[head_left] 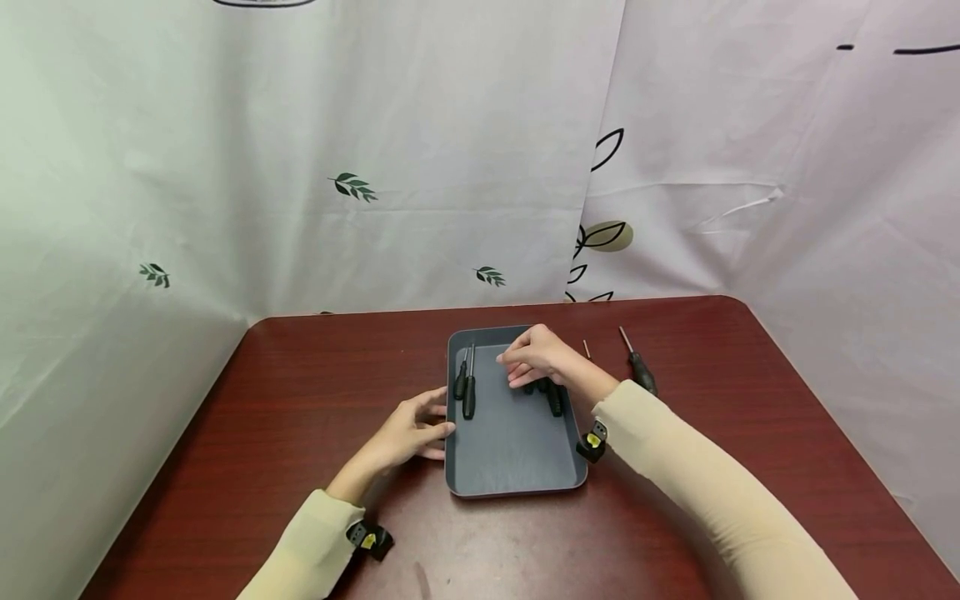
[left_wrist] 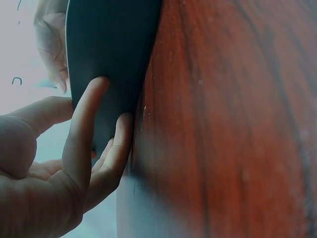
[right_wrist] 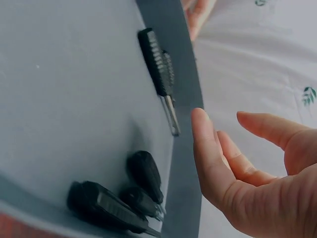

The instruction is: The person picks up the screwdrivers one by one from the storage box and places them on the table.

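A grey rectangular tray (head_left: 510, 467) lies on the table with black-handled screwdrivers inside. Along its left side are two screwdrivers, a longer one (head_left: 469, 398) and a shorter one (head_left: 460, 383). Several more, among them one screwdriver (head_left: 555, 400), lie at the right side, partly hidden by my right hand (head_left: 536, 357). That hand hovers over the tray's far part; a gap shows between thumb and fingers in the right wrist view, with nothing held. My left hand (head_left: 412, 429) touches the tray's left side, its fingertips (left_wrist: 100, 84) against the outer wall and the thumb at the rim.
Right of the tray, a black-handled screwdriver (head_left: 642, 371) lies on the brown table (head_left: 330, 375). Near it the tip of a metal shaft (head_left: 587, 348) shows behind the right wrist. A white curtain (head_left: 420, 150) with leaf prints hangs behind the table.
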### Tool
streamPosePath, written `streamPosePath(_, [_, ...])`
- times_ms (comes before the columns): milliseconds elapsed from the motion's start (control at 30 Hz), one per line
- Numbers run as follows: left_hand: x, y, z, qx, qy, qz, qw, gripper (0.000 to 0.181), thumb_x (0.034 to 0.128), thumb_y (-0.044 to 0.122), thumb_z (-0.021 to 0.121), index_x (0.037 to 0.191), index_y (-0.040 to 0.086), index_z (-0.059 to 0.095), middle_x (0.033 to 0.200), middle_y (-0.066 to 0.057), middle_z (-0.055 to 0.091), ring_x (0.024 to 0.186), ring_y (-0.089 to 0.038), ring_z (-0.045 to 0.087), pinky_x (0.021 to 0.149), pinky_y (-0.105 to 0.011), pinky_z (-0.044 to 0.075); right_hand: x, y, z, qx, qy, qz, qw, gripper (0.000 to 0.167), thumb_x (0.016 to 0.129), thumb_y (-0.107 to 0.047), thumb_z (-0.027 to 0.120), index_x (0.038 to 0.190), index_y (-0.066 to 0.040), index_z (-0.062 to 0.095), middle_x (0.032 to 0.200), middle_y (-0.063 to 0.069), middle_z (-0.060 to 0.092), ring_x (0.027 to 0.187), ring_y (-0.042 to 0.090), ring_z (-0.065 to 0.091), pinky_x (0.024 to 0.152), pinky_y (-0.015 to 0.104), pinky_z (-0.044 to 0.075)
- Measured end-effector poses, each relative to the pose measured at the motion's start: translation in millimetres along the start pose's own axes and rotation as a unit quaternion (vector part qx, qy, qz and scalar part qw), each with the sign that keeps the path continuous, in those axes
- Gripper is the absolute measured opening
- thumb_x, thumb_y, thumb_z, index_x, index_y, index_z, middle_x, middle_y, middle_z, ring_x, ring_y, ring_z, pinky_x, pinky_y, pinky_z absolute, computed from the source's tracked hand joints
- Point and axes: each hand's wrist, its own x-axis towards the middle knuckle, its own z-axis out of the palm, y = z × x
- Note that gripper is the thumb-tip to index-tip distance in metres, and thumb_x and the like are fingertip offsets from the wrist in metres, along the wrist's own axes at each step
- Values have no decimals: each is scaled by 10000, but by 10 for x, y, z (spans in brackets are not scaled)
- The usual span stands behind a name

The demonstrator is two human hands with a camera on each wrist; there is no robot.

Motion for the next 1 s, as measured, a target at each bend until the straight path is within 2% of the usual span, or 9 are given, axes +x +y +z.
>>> streamPosePath(233, [0, 6, -10, -34, -14, -15, 10000, 684, 983, 18, 619, 1557, -27, 250, 1346, -373, 445, 1033, -384, 657, 726, -457, 624, 41, 57, 126, -129, -46, -55, 9999, 282, 942, -58, 680, 1139, 142, 654, 1093, 327, 657, 655, 220, 698, 744, 440, 622])
streamPosePath(400, [-4, 11, -7, -40, -42, -10, 10000, 681, 986, 23, 618, 1556, -31, 248, 1342, -372, 451, 1033, -380, 657, 727, -460, 623, 80, 65, 214, -233, 43, 4, 9997, 204, 939, -65, 689, 1076, 86, 685, 1042, 328, 659, 671, 250, 712, 718, 426, 625])
streamPosePath(533, [-4, 8, -7, -57, -64, 2, 10000, 679, 987, 22, 615, 1555, -33, 248, 1342, -371, 450, 1035, -378, 657, 728, -465, 622, 102, 74, 278, -255, 43, -22, 9997, 194, 939, -58, 689, 1063, 93, 687, 1031, 333, 661, 672, 264, 713, 702, 423, 628])
streamPosePath(1000, [-4, -1, -19, -43, -127, 34, 9999, 686, 989, 30, 614, 1558, -33, 236, 1355, -381, 442, 1045, -403, 653, 738, -459, 622, 198, 138, 515, -658, 250, -44, 9975, 168, 882, -90, 772, 915, 50, 688, 935, 258, 665, 619, 246, 691, 637, 376, 632])
